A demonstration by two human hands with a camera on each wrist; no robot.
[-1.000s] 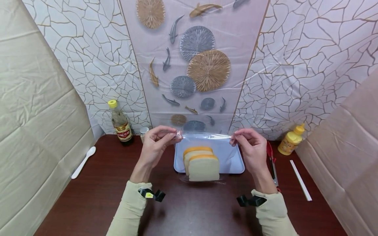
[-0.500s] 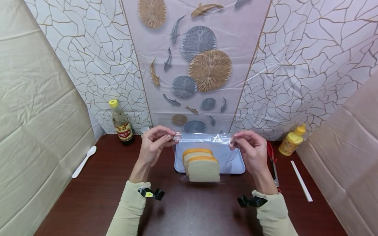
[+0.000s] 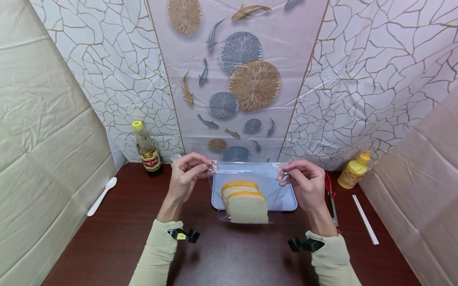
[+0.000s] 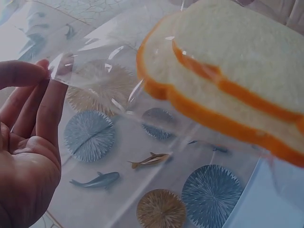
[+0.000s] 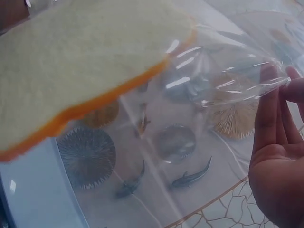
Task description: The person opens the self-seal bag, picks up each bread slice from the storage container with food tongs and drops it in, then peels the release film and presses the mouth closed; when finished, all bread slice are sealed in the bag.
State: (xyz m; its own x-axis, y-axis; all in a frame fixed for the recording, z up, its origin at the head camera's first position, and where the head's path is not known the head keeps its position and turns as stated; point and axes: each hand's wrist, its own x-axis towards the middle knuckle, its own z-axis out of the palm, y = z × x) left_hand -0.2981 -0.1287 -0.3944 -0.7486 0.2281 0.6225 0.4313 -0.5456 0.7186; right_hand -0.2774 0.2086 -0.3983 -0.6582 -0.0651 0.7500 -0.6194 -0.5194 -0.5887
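Observation:
A clear plastic bag (image 3: 243,171) hangs between the two hands in the head view, with two bread slices (image 3: 248,208) with orange crusts inside it. At the bag's upper left corner, my left hand (image 3: 186,174) pinches the film between thumb and fingers. My right hand (image 3: 307,182) pinches the upper right corner in the same way. Both wrist views show the film stretching from the fingertips to the bread (image 4: 247,52). Behind the bag lies a light blue tray (image 3: 289,203), partly covered by bag and bread. The bread hangs in front of the tray's near edge.
At the back left stand a sauce bottle (image 3: 149,155) and a small jar (image 3: 175,157), mostly hidden by the left hand. A white spoon (image 3: 101,196) lies left. On the right are red-handled tongs (image 3: 331,202), a yellow squeeze bottle (image 3: 354,171) and white chopsticks (image 3: 365,219).
The bread slices have sunk slightly lower in the head view. Light glints along the bag's upper edge have shifted. Both hands keep their pinch and have barely moved.

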